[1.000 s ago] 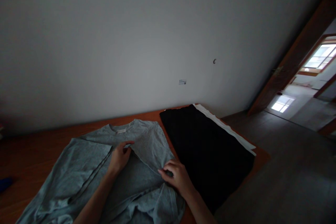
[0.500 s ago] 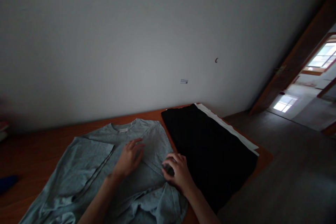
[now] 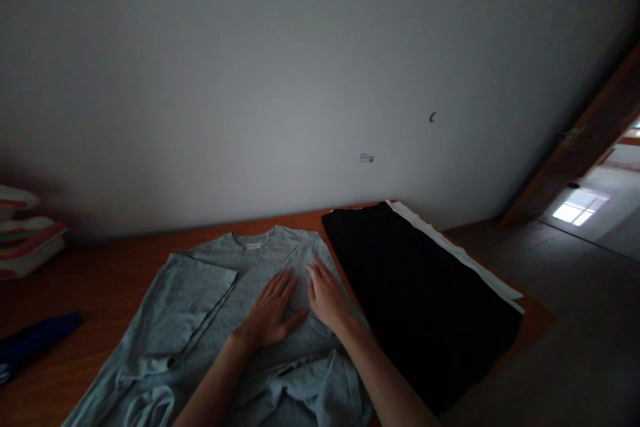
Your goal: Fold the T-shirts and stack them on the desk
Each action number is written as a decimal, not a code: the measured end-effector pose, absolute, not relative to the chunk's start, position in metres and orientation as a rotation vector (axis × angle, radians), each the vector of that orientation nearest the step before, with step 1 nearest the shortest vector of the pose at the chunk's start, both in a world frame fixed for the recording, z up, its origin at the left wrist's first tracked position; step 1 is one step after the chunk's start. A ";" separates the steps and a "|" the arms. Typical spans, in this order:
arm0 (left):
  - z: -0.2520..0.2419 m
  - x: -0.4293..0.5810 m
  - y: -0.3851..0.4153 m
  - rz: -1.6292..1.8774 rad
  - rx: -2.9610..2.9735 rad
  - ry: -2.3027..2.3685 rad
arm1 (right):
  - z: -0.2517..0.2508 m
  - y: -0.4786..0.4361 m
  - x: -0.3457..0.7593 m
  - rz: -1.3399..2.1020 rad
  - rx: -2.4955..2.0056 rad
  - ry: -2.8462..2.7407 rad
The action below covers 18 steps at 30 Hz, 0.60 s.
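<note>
A grey T-shirt [image 3: 210, 307] lies face up on a wooden table, its collar and label toward the wall. One sleeve is folded inward on the left side, and the cloth near the bottom is bunched. Flat on the shirt's right half rests my left hand [image 3: 274, 310], its fingers stretched out and the thumb apart. Just right of it, my right hand [image 3: 325, 290] touches the shirt near its right edge, fingers extended and slightly bent. Neither hand grips any cloth. Both forearms cover part of the shirt's lower area.
Black folded cloth [image 3: 415, 287] lies right of the shirt, with white fabric [image 3: 460, 250] showing along its far edge. On the wooden table [image 3: 105, 260] at left are a dark blue item [image 3: 40, 340] and striped folded textiles [image 3: 30, 247]. A wall rises behind; a door [image 3: 575, 140] stands at right.
My left hand has come down flat onto the shirt, and its fingers have straightened. My right hand has moved up the shirt and its curled fingers have extended. The view has shifted left.
</note>
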<state>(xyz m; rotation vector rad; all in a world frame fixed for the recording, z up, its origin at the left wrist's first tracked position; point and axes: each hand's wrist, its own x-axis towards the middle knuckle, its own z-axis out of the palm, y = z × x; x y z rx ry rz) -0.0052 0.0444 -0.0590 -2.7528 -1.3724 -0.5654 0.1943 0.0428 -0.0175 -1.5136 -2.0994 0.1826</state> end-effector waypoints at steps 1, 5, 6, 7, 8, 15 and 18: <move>-0.061 -0.006 0.045 -0.557 -2.753 -1.353 | -0.022 0.047 0.191 0.184 -1.526 -2.143; -0.066 -0.010 0.045 -0.560 -2.660 -1.415 | -0.035 0.053 0.189 0.243 -1.614 -2.287; -0.067 -0.011 0.046 -0.558 -2.622 -1.458 | -0.037 0.053 0.190 0.255 -1.624 -2.307; -0.068 -0.012 0.047 -0.555 -2.585 -1.498 | -0.037 0.052 0.191 0.262 -1.632 -2.321; -0.070 -0.013 0.048 -0.553 -2.555 -1.530 | -0.038 0.052 0.192 0.264 -1.636 -2.329; -0.074 -0.016 0.051 -0.618 -2.512 -1.575 | -0.039 0.051 0.192 0.238 -1.645 -2.314; -0.070 -0.015 0.047 -0.630 -2.512 -1.617 | -0.039 0.051 0.192 0.237 -1.647 -2.309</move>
